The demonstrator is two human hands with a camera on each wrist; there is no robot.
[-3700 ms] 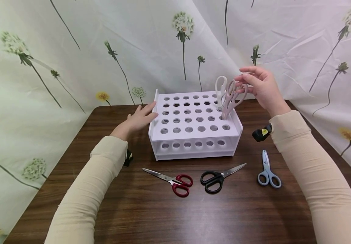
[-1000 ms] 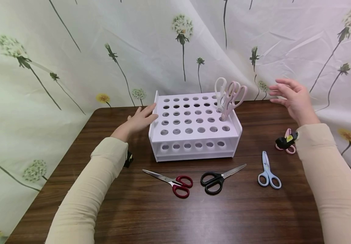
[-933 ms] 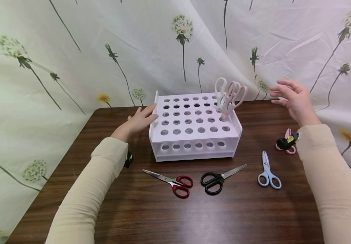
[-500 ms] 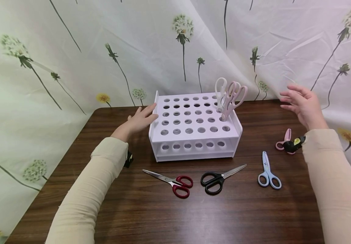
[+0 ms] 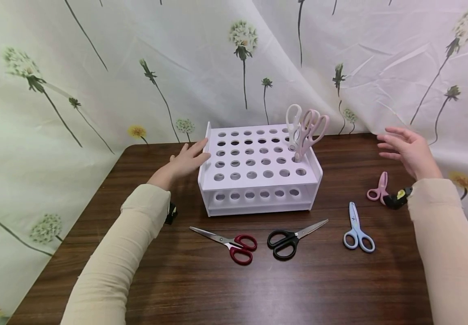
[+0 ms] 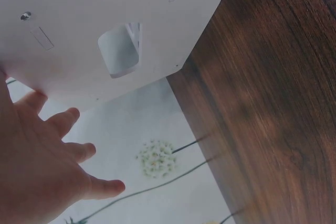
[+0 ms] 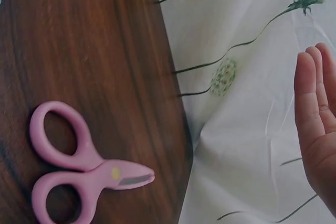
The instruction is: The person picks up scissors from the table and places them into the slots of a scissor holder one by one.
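My left hand (image 5: 183, 162), fingers spread, touches the left side wall of the white holed rack (image 5: 258, 182). The left wrist view has that hand (image 6: 44, 156) against the side panel, near its cut-out. Over the table's right side hovers my right hand (image 5: 410, 149), fingers fairly straight, holding nothing. Small pink scissors (image 5: 382, 181) lie below it, partly covered by the black wrist camera; the right wrist view shows these scissors (image 7: 94, 169) with both handles. White scissors (image 5: 292, 142) and pale pink scissors (image 5: 304, 141) stand handles up in holes at the rack's right.
In front of the rack lie red-handled scissors (image 5: 234, 244) and black-handled scissors (image 5: 292, 237). Light blue scissors (image 5: 354, 223) rest farther right. A flower-printed cloth (image 5: 177, 67) hangs behind the dark wooden table (image 5: 217, 293).
My right hand has left the pale pink scissors in the rack and moved right, then slightly lower. The small pink scissors have come into view. My left hand stays at the rack.
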